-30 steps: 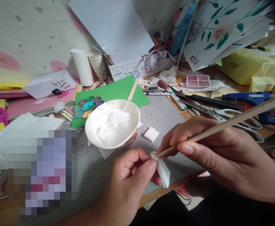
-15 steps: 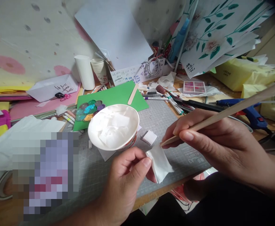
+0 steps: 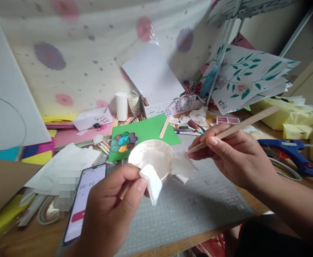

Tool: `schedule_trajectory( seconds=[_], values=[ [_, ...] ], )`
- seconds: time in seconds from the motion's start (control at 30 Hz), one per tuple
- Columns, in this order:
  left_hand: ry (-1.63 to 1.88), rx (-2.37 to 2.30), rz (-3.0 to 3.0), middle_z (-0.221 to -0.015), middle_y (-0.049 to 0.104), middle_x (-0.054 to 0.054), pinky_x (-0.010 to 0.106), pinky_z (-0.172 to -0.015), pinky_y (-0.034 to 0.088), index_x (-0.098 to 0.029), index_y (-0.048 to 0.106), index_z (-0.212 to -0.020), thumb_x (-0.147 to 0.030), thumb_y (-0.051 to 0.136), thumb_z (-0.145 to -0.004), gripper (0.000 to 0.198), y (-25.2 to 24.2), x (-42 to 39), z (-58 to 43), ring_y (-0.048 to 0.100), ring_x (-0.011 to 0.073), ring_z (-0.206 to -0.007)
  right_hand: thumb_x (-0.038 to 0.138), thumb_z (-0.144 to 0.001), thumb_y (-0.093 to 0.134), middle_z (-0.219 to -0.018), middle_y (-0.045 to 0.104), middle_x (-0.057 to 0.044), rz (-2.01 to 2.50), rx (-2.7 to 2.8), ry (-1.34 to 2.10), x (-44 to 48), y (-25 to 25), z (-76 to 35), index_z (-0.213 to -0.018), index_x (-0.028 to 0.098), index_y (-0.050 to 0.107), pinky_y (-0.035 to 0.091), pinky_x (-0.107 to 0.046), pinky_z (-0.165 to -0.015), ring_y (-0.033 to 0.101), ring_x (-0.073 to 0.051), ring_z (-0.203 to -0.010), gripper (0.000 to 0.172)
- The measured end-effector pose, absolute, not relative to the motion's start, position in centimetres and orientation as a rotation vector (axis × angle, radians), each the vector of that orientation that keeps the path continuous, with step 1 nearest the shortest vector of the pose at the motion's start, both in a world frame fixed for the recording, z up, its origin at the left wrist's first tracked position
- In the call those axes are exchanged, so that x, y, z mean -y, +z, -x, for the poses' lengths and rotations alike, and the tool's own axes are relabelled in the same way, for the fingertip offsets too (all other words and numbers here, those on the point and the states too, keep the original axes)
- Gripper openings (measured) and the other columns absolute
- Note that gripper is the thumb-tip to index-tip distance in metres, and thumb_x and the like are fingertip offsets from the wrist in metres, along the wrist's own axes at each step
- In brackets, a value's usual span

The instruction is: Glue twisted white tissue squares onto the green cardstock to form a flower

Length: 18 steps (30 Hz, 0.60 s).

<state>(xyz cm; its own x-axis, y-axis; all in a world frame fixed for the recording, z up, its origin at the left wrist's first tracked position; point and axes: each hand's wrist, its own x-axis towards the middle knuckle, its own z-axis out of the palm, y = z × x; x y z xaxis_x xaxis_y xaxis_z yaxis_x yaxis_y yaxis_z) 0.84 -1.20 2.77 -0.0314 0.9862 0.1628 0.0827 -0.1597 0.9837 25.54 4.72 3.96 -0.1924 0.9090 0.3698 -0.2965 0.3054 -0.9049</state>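
My left hand (image 3: pixel 110 207) is raised near the camera, pinching a small folded piece of white tissue paper (image 3: pixel 151 182) between thumb and fingers. My right hand (image 3: pixel 233 155) grips a long wooden stick (image 3: pixel 234 129) like a pencil, its tip pointing left and hovering near the white paper bowl (image 3: pixel 151 159). The bowl sits on a grey cutting mat (image 3: pixel 188 207) and is partly hidden behind the tissue. Another loose piece of white tissue (image 3: pixel 182 167) lies beside the bowl under the stick's tip.
A phone (image 3: pixel 85 200) showing a timer lies left of the mat. A green sheet (image 3: pixel 148 134) carries coloured gems (image 3: pixel 123 141) and a craft stick. A blue glue gun (image 3: pixel 287 150) lies at right. Markers, paper cups (image 3: pixel 133 103) and stacked papers crowd the back.
The camera tilted up and pulled back. My left hand lifted the tissue up and left, away from the stick's tip, now in front of the bowl. The right hand keeps hold of the stick.
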Motion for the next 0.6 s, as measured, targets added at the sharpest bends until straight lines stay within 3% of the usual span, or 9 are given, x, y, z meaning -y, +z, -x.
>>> schedule_trajectory(
  seconds=[0.2,0.43,0.53,0.6],
  values=[
    [1.334,-1.413,-1.983,-0.105,0.066,0.004,0.033,-0.087,0.048,-0.024,0.064,-0.072,-0.019,0.063,-0.087,0.016,4.0,-0.6,2.8,0.061,0.0231,-0.102,0.031,-0.094,0.070,-0.086,0.076,0.001,0.537,1.361,1.251,-6.1,5.0,-21.9,-0.087,0.022,0.068,0.068,-0.025,-0.072,0.079,-0.015,-0.077,0.012],
    [0.799,-1.748,-2.417,-0.095,0.067,0.007,0.046,-0.086,0.045,-0.022,0.066,-0.066,-0.023,0.059,-0.083,0.019,3.1,-2.5,6.8,0.061,0.0287,-0.095,0.031,-0.093,0.071,-0.088,0.081,0.000,0.461,1.366,1.238,-7.0,8.0,-17.7,-0.088,0.023,0.065,0.067,-0.024,-0.071,0.080,-0.015,-0.076,0.012],
    [0.601,-1.759,-2.486,-0.095,0.071,0.005,0.049,-0.091,0.042,-0.025,0.074,-0.080,-0.022,0.061,-0.086,0.015,2.6,-2.8,7.8,0.062,0.0287,-0.096,0.030,-0.093,0.071,-0.085,0.081,0.000,0.429,1.341,1.294,-7.4,7.7,-16.3,-0.087,0.022,0.065,0.066,-0.021,-0.068,0.079,-0.014,-0.072,0.012],
    [0.810,-1.719,-2.392,-0.108,0.072,0.005,0.048,-0.097,0.042,-0.025,0.074,-0.103,-0.023,0.056,-0.093,0.020,2.6,-2.5,7.7,0.062,0.0284,-0.105,0.028,-0.093,0.071,-0.084,0.082,-0.001,0.386,1.294,1.349,-7.6,6.9,-15.7,-0.088,0.022,0.065,0.066,-0.020,-0.067,0.080,-0.014,-0.070,0.010]
  ],
)
